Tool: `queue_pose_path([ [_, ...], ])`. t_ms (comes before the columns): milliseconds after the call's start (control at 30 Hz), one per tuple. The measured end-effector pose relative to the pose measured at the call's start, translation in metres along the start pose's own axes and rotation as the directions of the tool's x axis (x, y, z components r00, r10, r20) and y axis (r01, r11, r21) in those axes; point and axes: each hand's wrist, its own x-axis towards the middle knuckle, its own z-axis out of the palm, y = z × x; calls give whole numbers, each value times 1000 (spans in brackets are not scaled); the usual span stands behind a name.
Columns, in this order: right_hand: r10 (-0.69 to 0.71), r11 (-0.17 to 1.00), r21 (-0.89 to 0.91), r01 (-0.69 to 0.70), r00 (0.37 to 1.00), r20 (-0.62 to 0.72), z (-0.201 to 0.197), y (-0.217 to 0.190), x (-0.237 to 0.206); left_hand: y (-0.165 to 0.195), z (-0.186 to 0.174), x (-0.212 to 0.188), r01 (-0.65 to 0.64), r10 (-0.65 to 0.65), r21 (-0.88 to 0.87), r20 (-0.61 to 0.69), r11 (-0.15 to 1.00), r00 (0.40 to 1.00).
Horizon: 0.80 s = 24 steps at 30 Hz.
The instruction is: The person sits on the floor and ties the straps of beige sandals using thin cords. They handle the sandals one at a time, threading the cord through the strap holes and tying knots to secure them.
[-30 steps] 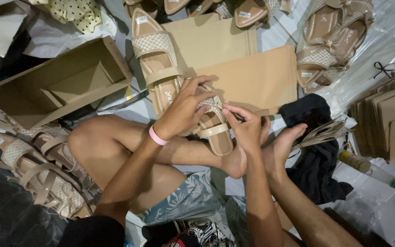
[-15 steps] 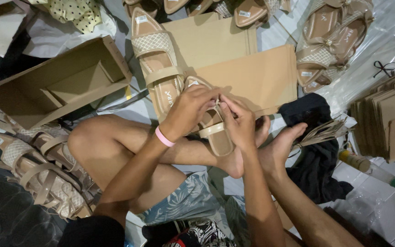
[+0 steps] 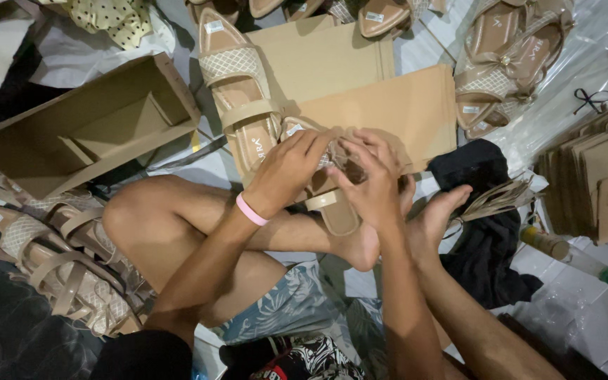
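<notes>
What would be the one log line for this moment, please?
left hand: holds sandal | right hand: on its strap | beside: second sandal | under: flat cardboard | left: open box

Dim warm indoor light, glare on plastic sheeting upper right, dark corners, slight motion blur

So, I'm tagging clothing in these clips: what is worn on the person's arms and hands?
Both forearms are bare, with no sleeves or gloves. The left hand has a plain pink band round its wrist. The right hand shows nothing worn.
</notes>
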Motion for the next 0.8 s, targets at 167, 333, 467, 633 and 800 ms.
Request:
queue_pose_path([
  [167,-38,997,-65,38,999,-1,6,-1,1,2,-21,1,-4,5,48,-29,999,1000],
  [333,82,982,171,-81,997,0,3,3,-2,-1,-49,-6,39,-40,94,8,995,999],
  [467,103,974,195,-112,993,55,-6,8,-5,-2,-63,-11,87,-96,98,91,991,991],
  [633,117,981,155,-115,993,-6,-6,4,-10,-2,-70,-11,124,-129,39,151,991,980],
  [800,-50,993,102,51,999,-15,0,1,-7,2,-59,-7,-11,10,-48,-36,999,999],
])
